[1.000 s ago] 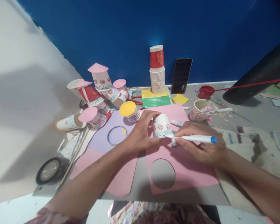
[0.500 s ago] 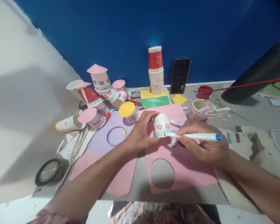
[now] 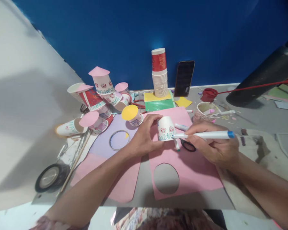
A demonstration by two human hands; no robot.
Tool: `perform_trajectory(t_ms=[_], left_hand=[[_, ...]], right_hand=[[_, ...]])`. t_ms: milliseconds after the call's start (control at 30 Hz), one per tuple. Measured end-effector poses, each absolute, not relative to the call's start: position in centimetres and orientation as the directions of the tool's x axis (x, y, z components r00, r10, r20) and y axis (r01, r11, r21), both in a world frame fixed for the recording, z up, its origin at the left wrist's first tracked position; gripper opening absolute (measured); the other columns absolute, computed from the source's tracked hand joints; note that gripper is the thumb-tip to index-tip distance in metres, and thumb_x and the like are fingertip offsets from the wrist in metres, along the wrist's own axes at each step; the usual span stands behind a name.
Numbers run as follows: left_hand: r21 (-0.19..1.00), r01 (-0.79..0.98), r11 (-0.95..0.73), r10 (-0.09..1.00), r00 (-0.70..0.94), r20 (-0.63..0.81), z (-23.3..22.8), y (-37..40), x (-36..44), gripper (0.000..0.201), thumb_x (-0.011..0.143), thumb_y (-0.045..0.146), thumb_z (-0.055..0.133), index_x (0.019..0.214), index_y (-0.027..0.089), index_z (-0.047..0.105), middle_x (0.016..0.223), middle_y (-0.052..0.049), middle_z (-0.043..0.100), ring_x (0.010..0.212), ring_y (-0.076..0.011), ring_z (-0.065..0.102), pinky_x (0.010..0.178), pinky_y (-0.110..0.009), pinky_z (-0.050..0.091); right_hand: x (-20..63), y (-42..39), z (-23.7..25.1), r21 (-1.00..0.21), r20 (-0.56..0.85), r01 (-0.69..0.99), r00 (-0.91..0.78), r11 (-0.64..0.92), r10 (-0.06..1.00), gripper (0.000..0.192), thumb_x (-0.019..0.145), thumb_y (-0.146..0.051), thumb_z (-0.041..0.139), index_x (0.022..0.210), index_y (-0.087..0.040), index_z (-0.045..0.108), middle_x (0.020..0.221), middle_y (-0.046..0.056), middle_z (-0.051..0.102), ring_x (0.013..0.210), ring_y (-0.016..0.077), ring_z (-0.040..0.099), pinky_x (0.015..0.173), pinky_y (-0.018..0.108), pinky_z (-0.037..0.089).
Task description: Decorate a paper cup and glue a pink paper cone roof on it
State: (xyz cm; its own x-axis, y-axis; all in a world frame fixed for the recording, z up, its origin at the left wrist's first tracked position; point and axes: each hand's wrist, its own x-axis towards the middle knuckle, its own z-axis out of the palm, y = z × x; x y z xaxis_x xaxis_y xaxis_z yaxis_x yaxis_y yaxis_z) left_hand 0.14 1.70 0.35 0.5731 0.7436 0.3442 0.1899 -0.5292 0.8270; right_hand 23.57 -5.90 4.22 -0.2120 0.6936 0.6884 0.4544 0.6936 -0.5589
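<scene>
Fingers [image 3: 155, 117] of our left hand [image 3: 144, 135] arch over the upper left side of a white cup [image 3: 167, 128], the thumb set apart below so that they clasp it, while those of our right hand [image 3: 217, 145] pinch a white marker [image 3: 206, 135] near its tip. The white cup, narrow end up, bears red flowers and blue-green scribbles; we take it as our clock's centre.

From the left, a black-rimmed roll [image 3: 50, 177] lies between eight and nine o'clock, near a thin wooden stick [image 3: 76, 159]. At nine, well apart, a decorated cup [image 3: 70, 127] lies on its side. At ten we see a cluster of cups [image 3: 101, 83], some under pink paper tops [image 3: 99, 71]. A thin ring [image 3: 110, 142] rests on purple paper [image 3: 98, 140] just below nine, and a yellow-topped cup [image 3: 133, 115] stands between nine and ten.

A tall cup stack [image 3: 159, 75] rises at twelve; at six, pink paper [image 3: 196, 179] has a round hole. Between four and five the marker's tip reaches the white cup's side; we cannot tell whether it touches. A dark phone [image 3: 184, 79] leans at one, and a black loop [image 3: 189, 150] lies at four. Between two and three, a patterned cup [image 3: 199, 116] holds pens [image 3: 222, 113]; at two sits a red pot [image 3: 208, 95].
</scene>
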Motion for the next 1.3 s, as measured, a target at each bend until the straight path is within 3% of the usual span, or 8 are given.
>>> perform_trajectory(t_ms=[167, 400, 567, 767, 967, 1300], left_hand=[[0.844, 0.173, -0.508, 0.751, 0.568, 0.336, 0.34, 1.66, 0.24, 0.071, 0.071, 0.023, 0.085, 0.134, 0.027, 0.052, 0.138, -0.012, 0.056, 0.133, -0.0340, 0.057, 0.118, -0.055, 0.045], [0.868, 0.156, -0.472, 0.764, 0.564, 0.314, 0.09, 1.67, 0.19, 0.071, 0.070, 0.018, 0.083, 0.134, 0.026, 0.052, 0.140, -0.011, 0.054, 0.135, -0.0337, 0.056, 0.120, -0.056, 0.044], [0.885, 0.133, -0.446, 0.773, 0.556, 0.306, 0.09, 1.65, 0.26, 0.072, 0.069, 0.018, 0.084, 0.133, 0.026, 0.053, 0.140, -0.011, 0.055, 0.134, -0.0344, 0.056, 0.120, -0.055, 0.043], [0.912, 0.087, -0.400, 0.784, 0.549, 0.291, -0.02, 1.62, 0.31, 0.069, 0.070, 0.014, 0.083, 0.131, 0.026, 0.054, 0.142, -0.011, 0.054, 0.137, -0.0343, 0.056, 0.121, -0.054, 0.043], [0.920, 0.041, -0.391, 0.780, 0.546, 0.307, -0.16, 1.56, 0.39, 0.069, 0.070, 0.013, 0.083, 0.132, 0.027, 0.054, 0.142, -0.010, 0.054, 0.139, -0.0335, 0.055, 0.124, -0.054, 0.041], [0.948, -0.012, -0.319, 0.798, 0.537, 0.275, -0.43, 1.58, 0.31, 0.073, 0.068, 0.009, 0.081, 0.132, 0.027, 0.052, 0.145, -0.009, 0.053, 0.143, -0.0334, 0.052, 0.127, -0.053, 0.037]], right_hand=[[23.48, -5.80, 3.97, -0.532, 0.659, 0.459, -0.302, 0.711, 0.689, 0.012, 0.095, -0.013, 0.062, 0.093, -0.022, 0.070, 0.073, -0.001, 0.072, 0.061, 0.0151, 0.066, 0.057, 0.030, 0.050], [23.85, -5.94, 3.86, -0.578, 0.672, 0.465, -0.196, 0.671, 0.714, 0.012, 0.095, -0.012, 0.065, 0.098, -0.023, 0.069, 0.075, -0.002, 0.074, 0.061, 0.0125, 0.066, 0.058, 0.026, 0.050], [23.65, -5.76, 4.19, -0.536, 0.650, 0.472, -0.298, 0.700, 0.699, 0.011, 0.095, -0.012, 0.062, 0.093, -0.021, 0.069, 0.072, -0.002, 0.072, 0.061, 0.0131, 0.067, 0.057, 0.027, 0.049], [23.76, -6.00, 4.19, -0.532, 0.706, 0.488, -0.195, 0.691, 0.681, 0.012, 0.094, -0.011, 0.065, 0.096, -0.023, 0.069, 0.077, 0.000, 0.074, 0.063, 0.0143, 0.068, 0.060, 0.028, 0.052], [23.66, -5.93, 4.32, -0.532, 0.676, 0.486, -0.251, 0.694, 0.693, 0.011, 0.095, -0.012, 0.062, 0.092, -0.021, 0.068, 0.072, -0.001, 0.072, 0.060, 0.0139, 0.068, 0.058, 0.027, 0.052], [23.86, -6.06, 4.65, -0.500, 0.715, 0.549, -0.175, 0.670, 0.677, 0.013, 0.093, -0.012, 0.064, 0.092, -0.024, 0.069, 0.075, -0.001, 0.073, 0.059, 0.0143, 0.066, 0.057, 0.028, 0.050]])
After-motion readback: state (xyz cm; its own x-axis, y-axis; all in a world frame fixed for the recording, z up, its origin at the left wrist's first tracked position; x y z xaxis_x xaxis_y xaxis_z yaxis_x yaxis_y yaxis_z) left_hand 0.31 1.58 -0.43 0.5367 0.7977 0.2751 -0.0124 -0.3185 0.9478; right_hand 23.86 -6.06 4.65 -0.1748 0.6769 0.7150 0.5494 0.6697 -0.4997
